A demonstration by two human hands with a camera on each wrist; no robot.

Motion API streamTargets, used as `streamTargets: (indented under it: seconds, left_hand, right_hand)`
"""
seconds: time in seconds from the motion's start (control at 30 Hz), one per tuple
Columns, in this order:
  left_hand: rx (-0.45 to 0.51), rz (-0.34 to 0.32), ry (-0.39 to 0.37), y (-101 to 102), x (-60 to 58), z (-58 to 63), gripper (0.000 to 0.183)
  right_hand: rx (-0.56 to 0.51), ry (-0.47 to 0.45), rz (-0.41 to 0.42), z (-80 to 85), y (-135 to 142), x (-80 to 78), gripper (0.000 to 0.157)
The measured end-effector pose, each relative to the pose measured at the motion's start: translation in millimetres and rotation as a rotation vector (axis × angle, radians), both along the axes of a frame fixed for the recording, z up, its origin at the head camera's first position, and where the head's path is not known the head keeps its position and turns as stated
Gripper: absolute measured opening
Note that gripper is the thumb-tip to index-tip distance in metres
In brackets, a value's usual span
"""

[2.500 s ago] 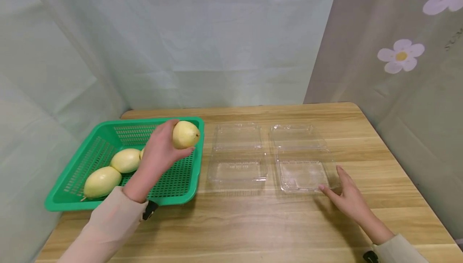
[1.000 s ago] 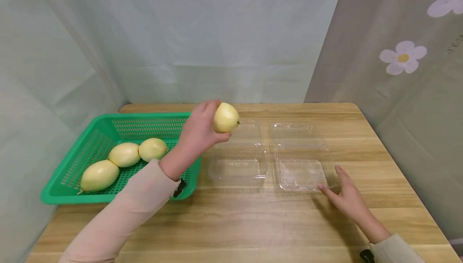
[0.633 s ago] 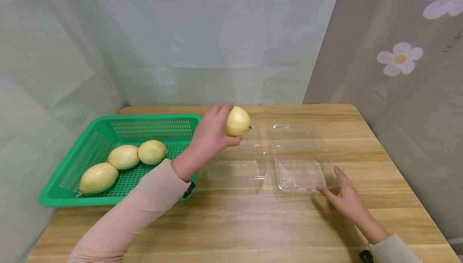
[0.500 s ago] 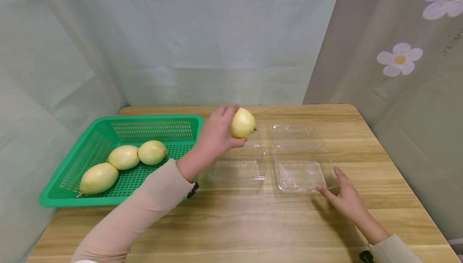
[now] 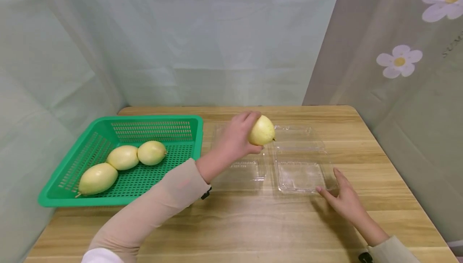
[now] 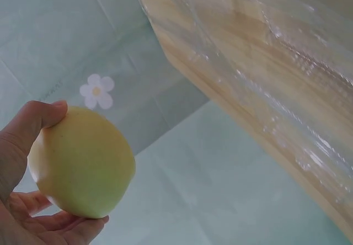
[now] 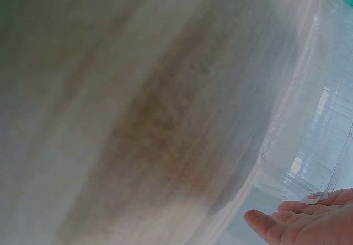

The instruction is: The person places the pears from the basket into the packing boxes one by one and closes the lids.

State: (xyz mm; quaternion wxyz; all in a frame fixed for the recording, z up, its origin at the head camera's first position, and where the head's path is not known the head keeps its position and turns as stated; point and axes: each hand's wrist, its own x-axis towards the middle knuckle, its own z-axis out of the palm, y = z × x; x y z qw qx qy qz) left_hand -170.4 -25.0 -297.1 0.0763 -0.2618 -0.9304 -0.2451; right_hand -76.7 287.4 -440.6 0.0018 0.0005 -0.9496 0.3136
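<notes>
My left hand (image 5: 236,136) grips a pale yellow pear (image 5: 263,130) between thumb and fingers. It is held above the left clear plastic box (image 5: 244,170), near the gap between the two boxes. The left wrist view shows the thumb on one side of the pear (image 6: 88,162) and fingertips on the other. My right hand (image 5: 347,202) lies at the near right corner of the right clear plastic box (image 5: 302,176), its thumb and fingers extended and touching the box edge. Both boxes have their lids folded back. In the right wrist view, fingers (image 7: 292,223) lie beside the clear plastic.
A green plastic basket (image 5: 199,146) stands on the left of the wooden table (image 5: 253,231). Three pears (image 5: 123,157) lie in it in a slanting row. Pale curtains hang behind the table, and a flower-printed one (image 5: 399,61) is on the right.
My left hand has lifted the pear out of the green basket and carried it rightward over the left box, lately dipping a little. The right hand has stayed at the right box.
</notes>
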Motion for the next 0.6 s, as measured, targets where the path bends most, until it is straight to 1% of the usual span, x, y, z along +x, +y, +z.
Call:
streamTargets:
  seconds: [0.2, 0.5, 0.6]
  left_hand:
    - [-0.001, -0.072, -0.008, 15, -1.9, -5.9, 0.082]
    - [-0.05, -0.115, 0.0, 32, -3.8, -15.0, 0.079]
    - [-0.052, -0.131, -0.003, 36, -3.2, -18.1, 0.078]
  right_hand:
    - [0.001, 0.0, 0.0, -0.7, 0, 0.0, 0.092]
    - [0.004, 0.004, -0.004, -1.2, 0, -0.5, 0.092]
    - [-0.001, 0.008, -0.005, -1.4, 0, -0.8, 0.092]
